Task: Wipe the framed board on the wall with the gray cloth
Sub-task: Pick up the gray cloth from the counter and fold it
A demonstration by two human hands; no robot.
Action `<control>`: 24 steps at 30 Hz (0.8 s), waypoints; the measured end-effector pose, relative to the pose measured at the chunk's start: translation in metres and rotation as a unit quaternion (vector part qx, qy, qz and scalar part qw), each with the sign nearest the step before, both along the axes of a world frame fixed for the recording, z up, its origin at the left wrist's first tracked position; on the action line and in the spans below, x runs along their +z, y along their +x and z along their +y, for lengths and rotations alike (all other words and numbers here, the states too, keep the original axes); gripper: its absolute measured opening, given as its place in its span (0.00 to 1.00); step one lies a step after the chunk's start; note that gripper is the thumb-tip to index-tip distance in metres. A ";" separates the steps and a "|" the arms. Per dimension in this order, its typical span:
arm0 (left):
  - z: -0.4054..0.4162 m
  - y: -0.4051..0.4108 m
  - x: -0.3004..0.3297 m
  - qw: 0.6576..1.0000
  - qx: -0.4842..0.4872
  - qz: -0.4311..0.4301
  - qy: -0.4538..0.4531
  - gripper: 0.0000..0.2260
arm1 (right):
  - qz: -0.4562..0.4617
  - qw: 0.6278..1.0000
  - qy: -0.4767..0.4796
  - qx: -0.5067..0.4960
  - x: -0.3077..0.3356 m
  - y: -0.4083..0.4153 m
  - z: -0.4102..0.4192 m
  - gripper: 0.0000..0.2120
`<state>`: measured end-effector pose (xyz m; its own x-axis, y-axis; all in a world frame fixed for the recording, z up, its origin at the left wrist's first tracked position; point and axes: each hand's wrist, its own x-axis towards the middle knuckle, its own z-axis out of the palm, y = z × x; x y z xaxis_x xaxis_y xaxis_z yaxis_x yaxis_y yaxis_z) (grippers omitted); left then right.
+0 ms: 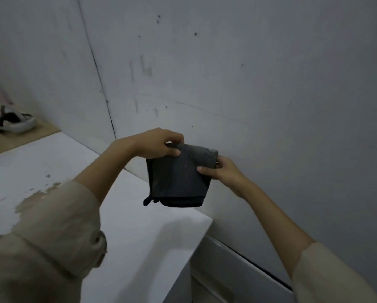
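Note:
A dark gray cloth (178,178), folded over, hangs between my two hands in front of a pale wall. My left hand (159,143) pinches its upper left corner with thumb and fingers. My right hand (220,171) pinches its right edge, thumb on the front face. The cloth's lower hem and a small loop dangle over the white surface below. No framed board shows in this view; only the bare marked wall (226,73) stands behind the cloth.
A white counter (117,215) with chipped patches runs below my left arm and ends at a corner by the wall. White shoes (12,121) lie on a wooden ledge at far left. A white drawer front (226,270) is at lower right.

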<state>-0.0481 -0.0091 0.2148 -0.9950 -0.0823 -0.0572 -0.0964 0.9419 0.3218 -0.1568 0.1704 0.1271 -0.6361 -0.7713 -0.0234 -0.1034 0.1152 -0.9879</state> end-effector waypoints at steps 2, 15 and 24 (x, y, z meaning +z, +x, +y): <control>0.000 0.003 0.013 0.999 0.037 0.022 -0.032 0.02 | 0.060 0.997 -0.026 -0.031 0.017 0.005 0.000 0.18; 0.049 -0.018 0.002 0.851 0.372 0.136 0.346 0.04 | 0.353 0.934 -0.059 -0.005 0.029 0.023 0.001 0.06; 0.077 -0.039 -0.048 0.746 0.384 0.195 0.508 0.05 | 0.132 0.985 -0.107 0.027 -0.048 0.001 0.008 0.16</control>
<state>-0.0873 0.0683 0.1664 -0.6347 -0.7472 -0.1972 -0.1946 -0.0925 0.9765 -0.1560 0.1782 0.0795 -0.5558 -0.7735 0.3047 -0.3607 -0.1059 -0.9267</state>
